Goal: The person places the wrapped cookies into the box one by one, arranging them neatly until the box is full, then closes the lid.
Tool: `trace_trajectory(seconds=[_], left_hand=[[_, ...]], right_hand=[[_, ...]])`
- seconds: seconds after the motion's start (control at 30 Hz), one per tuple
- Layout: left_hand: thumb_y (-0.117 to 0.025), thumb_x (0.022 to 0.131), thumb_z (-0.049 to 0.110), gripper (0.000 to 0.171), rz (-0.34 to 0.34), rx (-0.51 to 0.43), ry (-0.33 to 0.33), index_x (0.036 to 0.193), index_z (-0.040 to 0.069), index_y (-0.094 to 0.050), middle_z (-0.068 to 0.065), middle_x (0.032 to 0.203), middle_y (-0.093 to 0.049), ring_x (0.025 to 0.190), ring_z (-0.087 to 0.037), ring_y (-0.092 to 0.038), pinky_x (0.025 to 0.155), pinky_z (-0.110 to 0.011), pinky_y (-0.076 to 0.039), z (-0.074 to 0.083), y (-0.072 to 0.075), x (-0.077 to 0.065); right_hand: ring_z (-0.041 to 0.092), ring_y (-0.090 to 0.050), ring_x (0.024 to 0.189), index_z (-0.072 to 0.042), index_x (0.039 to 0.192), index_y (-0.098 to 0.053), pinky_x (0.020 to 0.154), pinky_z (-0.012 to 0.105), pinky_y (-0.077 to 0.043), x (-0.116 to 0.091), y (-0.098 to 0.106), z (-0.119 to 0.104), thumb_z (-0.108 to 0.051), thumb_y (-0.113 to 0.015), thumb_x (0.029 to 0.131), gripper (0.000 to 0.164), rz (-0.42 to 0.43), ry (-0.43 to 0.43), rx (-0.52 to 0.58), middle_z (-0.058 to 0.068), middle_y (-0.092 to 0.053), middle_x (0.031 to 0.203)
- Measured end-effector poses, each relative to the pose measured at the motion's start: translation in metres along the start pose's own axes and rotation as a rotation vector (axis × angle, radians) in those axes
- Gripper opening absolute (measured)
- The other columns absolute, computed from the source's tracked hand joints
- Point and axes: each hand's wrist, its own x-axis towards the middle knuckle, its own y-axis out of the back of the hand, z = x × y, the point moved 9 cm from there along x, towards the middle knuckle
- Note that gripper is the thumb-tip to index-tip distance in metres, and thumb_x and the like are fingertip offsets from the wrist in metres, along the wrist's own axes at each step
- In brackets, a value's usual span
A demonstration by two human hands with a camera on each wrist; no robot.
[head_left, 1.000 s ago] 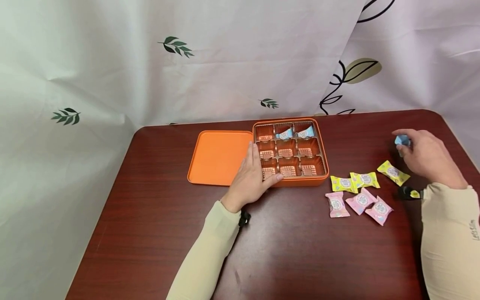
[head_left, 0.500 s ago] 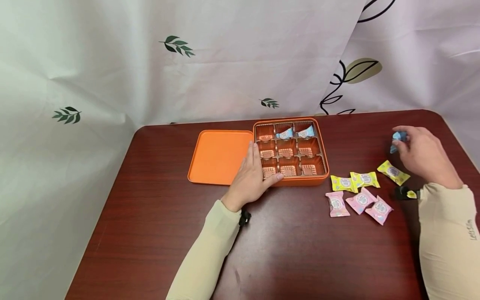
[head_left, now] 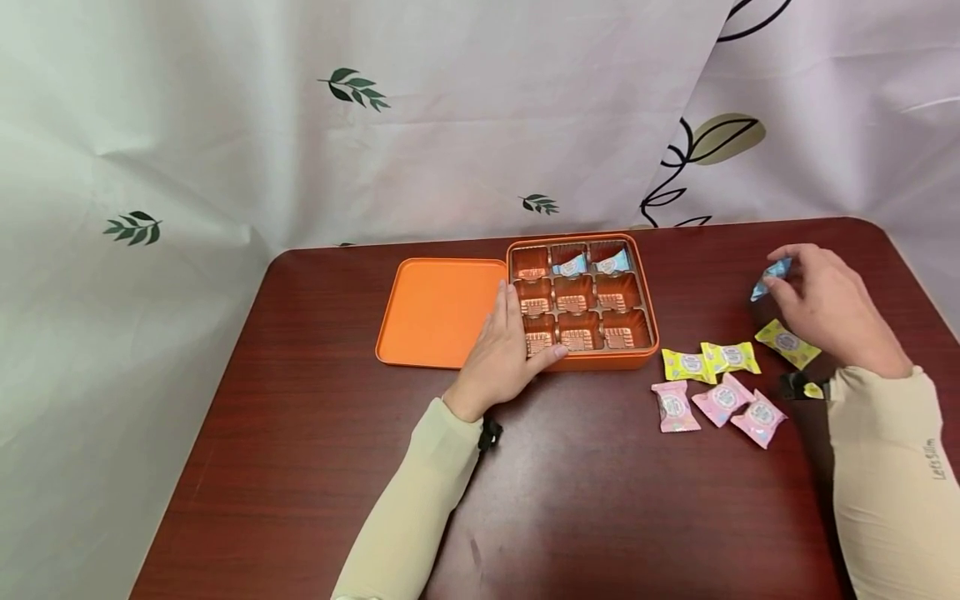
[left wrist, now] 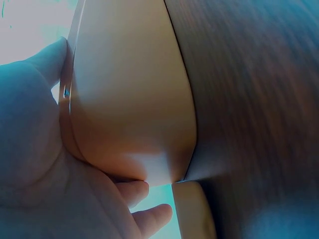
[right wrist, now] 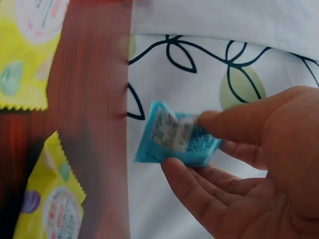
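Box (head_left: 611,363) holds two blue packets (head_left: 573,266), left hand (head_left: 497,358) straight-fingered against it, right hand (head_left: 834,307) pinching another packet (head_left: 770,278).

At a dark red-brown table (head_left: 300,467), a person's left hand (head_left: 495,365) is resting against the near left corner of a nine-compartment orange box (head_left: 607,364), with two blue packets (head_left: 612,262) sitting in its back row, middle and right. The right hand (head_left: 834,307) is pinching a third blue packet (head_left: 770,279) farther right. Three yellow packets (head_left: 731,358) and three pink packets (head_left: 676,407) are lying nearby, an orange lid (head_left: 441,312) is lying left of the box, and leaf-printed cloth (head_left: 450,133) is hanging behind
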Motion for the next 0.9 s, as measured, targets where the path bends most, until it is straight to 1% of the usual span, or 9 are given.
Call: trace_trajectory(seconds=[0.17, 0.3, 0.43, 0.5, 0.53, 0.6, 0.67, 0.77, 0.9], left_hand=[[-0.052, 0.097, 0.064, 0.108, 0.002, -0.004, -0.006, 0.158, 0.0, 0.009, -0.018, 0.166, 0.016, 0.152, -0.019, 0.012, 0.122, -0.044, -0.009, 0.0, 0.0, 0.0], [-0.053, 0.096, 0.064, 0.108, 0.005, -0.01, -0.009, 0.158, 0.0, 0.009, -0.017, 0.166, 0.016, 0.152, -0.019, 0.011, 0.122, -0.044, -0.009, 0.0, -0.001, 0.0], [-0.052, 0.096, 0.065, 0.109, 0.007, -0.004, -0.004, 0.158, -0.001, 0.008, -0.017, 0.166, 0.016, 0.152, -0.019, 0.012, 0.122, -0.044, -0.01, -0.001, 0.0, -0.001], [-0.053, 0.096, 0.064, 0.109, 0.009, -0.006, -0.002, 0.158, -0.001, 0.008, -0.017, 0.166, 0.015, 0.152, -0.019, 0.012, 0.122, -0.044, -0.01, -0.001, 0.0, -0.001], [-0.054, 0.096, 0.064, 0.109, 0.009, -0.009, -0.002, 0.158, -0.001, 0.008, -0.017, 0.166, 0.015, 0.152, -0.018, 0.012, 0.122, -0.044, -0.01, -0.001, 0.0, -0.002], [-0.055, 0.096, 0.063, 0.109, 0.01, -0.013, -0.002, 0.158, -0.001, 0.008, -0.017, 0.166, 0.015, 0.152, -0.019, 0.012, 0.122, -0.044, -0.01, -0.001, 0.001, -0.002], [-0.055, 0.096, 0.063, 0.109, 0.009, -0.012, -0.002, 0.158, -0.001, 0.008, -0.017, 0.166, 0.015, 0.152, -0.019, 0.012, 0.122, -0.044, -0.01, 0.0, 0.002, -0.002], [-0.053, 0.096, 0.064, 0.109, 0.006, -0.004, -0.001, 0.158, 0.0, 0.009, -0.017, 0.166, 0.016, 0.153, -0.019, 0.011, 0.122, -0.044, -0.01, 0.0, 0.002, -0.002], [-0.051, 0.095, 0.067, 0.11, 0.001, 0.006, 0.003, 0.158, 0.0, 0.01, -0.017, 0.166, 0.016, 0.153, -0.019, 0.011, 0.122, -0.044, -0.01, 0.0, 0.001, -0.001]], right_hand=[[0.049, -0.05, 0.102, 0.009, 0.13, -0.049, 0.086, 0.063, -0.035, -0.002, 0.001, -0.008, -0.01, -0.056, 0.1, 0.036, -0.011, 0.036, -0.008, 0.032, -0.05, 0.11], [0.046, -0.049, 0.105, 0.002, 0.128, -0.056, 0.086, 0.06, -0.034, -0.004, 0.003, -0.018, -0.007, -0.056, 0.1, 0.03, -0.003, 0.088, -0.018, 0.029, -0.052, 0.113], [0.041, -0.059, 0.097, -0.002, 0.117, -0.066, 0.08, 0.049, -0.038, -0.007, 0.005, -0.025, -0.007, -0.06, 0.098, 0.021, 0.012, 0.124, -0.038, 0.025, -0.057, 0.114], [0.027, -0.065, 0.086, -0.005, 0.113, -0.069, 0.076, 0.038, -0.039, -0.007, 0.006, -0.026, -0.01, -0.064, 0.096, 0.018, 0.025, 0.118, -0.041, 0.021, -0.061, 0.11], [0.018, -0.065, 0.083, -0.006, 0.112, -0.07, 0.074, 0.032, -0.038, -0.007, 0.006, -0.026, -0.011, -0.066, 0.095, 0.018, 0.03, 0.116, -0.04, 0.02, -0.064, 0.107], [-0.003, -0.059, 0.076, -0.008, 0.11, -0.072, 0.068, 0.023, -0.036, -0.006, 0.006, -0.027, -0.014, -0.069, 0.094, 0.017, 0.037, 0.107, -0.027, 0.018, -0.067, 0.103], [-0.02, -0.047, 0.072, -0.009, 0.108, -0.074, 0.064, 0.016, -0.034, -0.006, 0.006, -0.028, -0.016, -0.072, 0.092, 0.017, 0.043, 0.109, -0.005, 0.017, -0.07, 0.101], [-0.03, -0.041, 0.07, -0.009, 0.106, -0.075, 0.062, 0.011, -0.034, -0.006, 0.005, -0.032, -0.015, -0.075, 0.09, 0.017, 0.051, 0.12, 0.031, 0.016, -0.072, 0.1], [-0.031, -0.045, 0.07, -0.011, 0.103, -0.075, 0.064, 0.01, -0.035, -0.007, 0.005, -0.035, -0.016, -0.079, 0.087, 0.017, 0.063, 0.112, 0.077, 0.012, -0.072, 0.096]])
